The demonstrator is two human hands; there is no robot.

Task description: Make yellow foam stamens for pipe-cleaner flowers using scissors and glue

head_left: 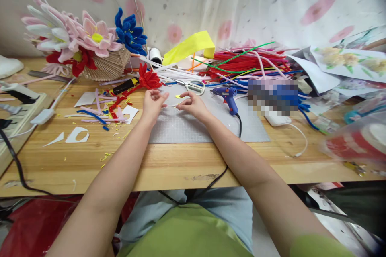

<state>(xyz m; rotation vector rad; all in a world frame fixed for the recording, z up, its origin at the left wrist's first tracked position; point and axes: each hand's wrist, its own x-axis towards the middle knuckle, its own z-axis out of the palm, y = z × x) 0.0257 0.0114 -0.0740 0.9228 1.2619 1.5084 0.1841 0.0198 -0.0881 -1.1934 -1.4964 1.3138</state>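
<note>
My right hand (193, 106) is above the grey cutting mat (253, 128), thumb and fingers pinched on a small whitish piece (175, 107) too small to name. To its left, my left hand (153, 106) has its fingers loosely bent and apart, with nothing visible in them. A tiny yellow piece (177, 96) shows between the hands. White-handled scissors (195, 87) lie just beyond my right hand. On the mat's right side rests a blue glue gun (230, 98), its cord running off the table's front edge. A red fuzzy-stem flower (147, 76) lies behind my left hand.
Fuzzy-stem offcuts (96, 114) and cut paper (77, 134) litter the left side. Finished flowers (96, 38) stand at the back left. Bundled red stems (253, 62) fill the back. A power strip (21, 120) sits far left, a plastic-wrapped cup (358, 140) far right.
</note>
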